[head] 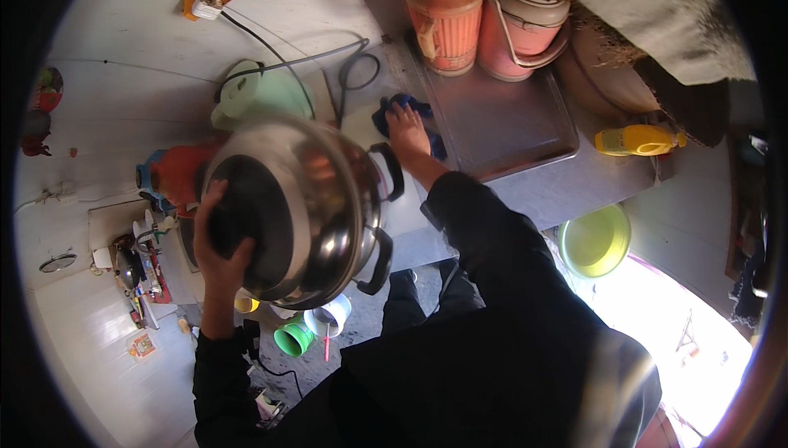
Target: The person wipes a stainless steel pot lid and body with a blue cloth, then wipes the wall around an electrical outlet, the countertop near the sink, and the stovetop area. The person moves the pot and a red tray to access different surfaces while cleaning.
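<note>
My left hand (221,251) grips a large stainless-steel pot (329,201) at its dark round centre (258,220), thumb and fingers spread across it. What lies under the palm is hidden. Two black loop handles (383,263) stick out from the pot's right side, and the pot looks tilted. Whether it rests on the counter I cannot tell. My right hand (409,134) presses a dark blue cloth (400,103) onto the pale worktop (406,238), just left of a metal tray (505,115).
Two pinkish thermos flasks (443,23) stand at the tray's back. A yellow bottle (637,140) lies to the right. Behind the pot are a pale green appliance (265,94) and a looped black cable (360,72). Buckets, one green (294,338), stand on the floor below; a yellow-green basin (594,241) is at right.
</note>
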`<state>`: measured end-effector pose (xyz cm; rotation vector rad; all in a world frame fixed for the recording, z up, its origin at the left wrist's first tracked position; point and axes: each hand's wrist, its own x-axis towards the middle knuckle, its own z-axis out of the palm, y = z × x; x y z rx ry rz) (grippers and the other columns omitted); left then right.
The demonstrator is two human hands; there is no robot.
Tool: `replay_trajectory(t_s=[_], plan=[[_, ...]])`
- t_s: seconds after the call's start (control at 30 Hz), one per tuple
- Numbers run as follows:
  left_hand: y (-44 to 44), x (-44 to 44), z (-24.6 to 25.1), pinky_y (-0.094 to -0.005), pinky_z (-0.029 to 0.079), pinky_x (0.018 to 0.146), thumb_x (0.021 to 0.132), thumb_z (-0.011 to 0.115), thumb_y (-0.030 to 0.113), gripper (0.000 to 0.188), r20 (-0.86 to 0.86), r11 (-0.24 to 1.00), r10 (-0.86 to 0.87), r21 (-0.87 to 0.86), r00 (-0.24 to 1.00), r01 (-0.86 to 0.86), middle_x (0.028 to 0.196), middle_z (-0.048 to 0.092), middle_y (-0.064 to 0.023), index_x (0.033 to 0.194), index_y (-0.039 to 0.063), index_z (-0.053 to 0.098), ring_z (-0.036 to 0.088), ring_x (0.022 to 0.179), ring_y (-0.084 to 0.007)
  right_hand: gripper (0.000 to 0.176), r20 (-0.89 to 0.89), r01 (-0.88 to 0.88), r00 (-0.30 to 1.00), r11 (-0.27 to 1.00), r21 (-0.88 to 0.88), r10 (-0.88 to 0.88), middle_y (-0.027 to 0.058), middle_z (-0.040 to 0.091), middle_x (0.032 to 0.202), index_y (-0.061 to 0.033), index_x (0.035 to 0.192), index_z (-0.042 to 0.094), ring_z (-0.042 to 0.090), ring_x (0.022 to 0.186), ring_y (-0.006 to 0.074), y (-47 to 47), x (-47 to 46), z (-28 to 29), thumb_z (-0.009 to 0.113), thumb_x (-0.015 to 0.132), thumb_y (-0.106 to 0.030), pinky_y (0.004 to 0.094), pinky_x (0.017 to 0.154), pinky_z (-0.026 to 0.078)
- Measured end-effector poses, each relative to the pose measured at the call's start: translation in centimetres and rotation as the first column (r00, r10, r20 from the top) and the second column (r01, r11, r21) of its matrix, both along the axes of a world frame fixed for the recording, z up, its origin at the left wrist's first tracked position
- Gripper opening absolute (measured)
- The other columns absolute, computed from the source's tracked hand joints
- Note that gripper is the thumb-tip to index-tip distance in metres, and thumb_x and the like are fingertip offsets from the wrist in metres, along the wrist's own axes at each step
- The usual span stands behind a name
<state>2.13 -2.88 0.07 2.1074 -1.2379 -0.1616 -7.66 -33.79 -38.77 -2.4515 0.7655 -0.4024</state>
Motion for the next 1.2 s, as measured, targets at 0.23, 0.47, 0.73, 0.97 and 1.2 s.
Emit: replay_trajectory(t_s=[0.23,0.47,0.73,0.97,1.2], plan=[[0.1,-0.6,0.4,-0.0508,0.032,0.131,0.077,0.077,0.015,0.078,0.013,1.0,0.014,0.001,1.0,-0.014,0.156,0.061,-0.0207,0.151,0.004,0.055,0.049,0.154,-0.0404,0.052,-0.037,-0.041,0.998,0.992,0.122,0.045,0.0266,0.052,0.162,-0.0216,0.16,0.054,0.04,0.158,0.0447,-2.0,5.1,2.9,0.059,0.109,-0.021,0.0527,0.133,0.028],[0.2,-0.4,0.3,-0.0503,0.032,0.13,0.075,0.077,0.011,0.079,0.0,1.0,0.016,-0.021,1.0,-0.016,0.155,0.062,-0.0207,0.15,0.003,0.057,0.05,0.154,-0.0404,0.059,-0.13,-0.224,0.96,0.958,0.18,0.249,0.0231,0.047,0.165,-0.0206,0.155,0.06,0.04,0.158,0.0455,-1.1,0.1,5.1,0.062,0.099,-0.006,0.0506,0.121,0.048],[-0.1,-0.1,0.3,-0.0522,0.032,0.13,0.071,0.085,0.011,0.083,-0.012,0.999,-0.002,-0.032,1.0,0.002,0.154,0.063,-0.0214,0.148,0.004,0.057,0.05,0.154,-0.0439,0.053,-0.206,0.048,0.979,0.963,0.267,0.008,0.0317,0.058,0.15,-0.0111,0.155,0.054,0.054,0.146,0.0487,-0.9,-0.5,0.9,0.063,0.103,-0.012,0.0503,0.117,0.05],[0.1,0.0,1.1,-0.0577,0.032,0.129,0.071,0.09,0.02,0.084,0.061,1.0,-0.025,0.011,0.998,0.024,0.153,0.064,-0.0214,0.146,0.005,0.057,0.054,0.151,-0.0462,0.05,-0.196,-0.035,0.981,0.985,-0.168,0.002,0.0234,0.059,0.155,-0.0048,0.151,0.061,0.042,0.158,0.0413,-4.4,7.0,1.3,0.062,0.103,-0.019,0.0583,0.13,0.029],[0.5,0.1,0.7,-0.0613,0.032,0.128,0.072,0.092,0.028,0.084,0.081,1.0,-0.009,0.026,0.997,0.007,0.151,0.066,-0.0207,0.145,0.006,0.058,0.055,0.149,-0.0467,0.044,-0.238,-0.464,0.883,0.831,-0.305,0.406,0.0171,0.06,0.157,-0.0126,0.145,0.068,0.042,0.157,0.0405,-5.5,9.3,3.4,0.061,0.102,-0.019,0.0568,0.131,0.027]])
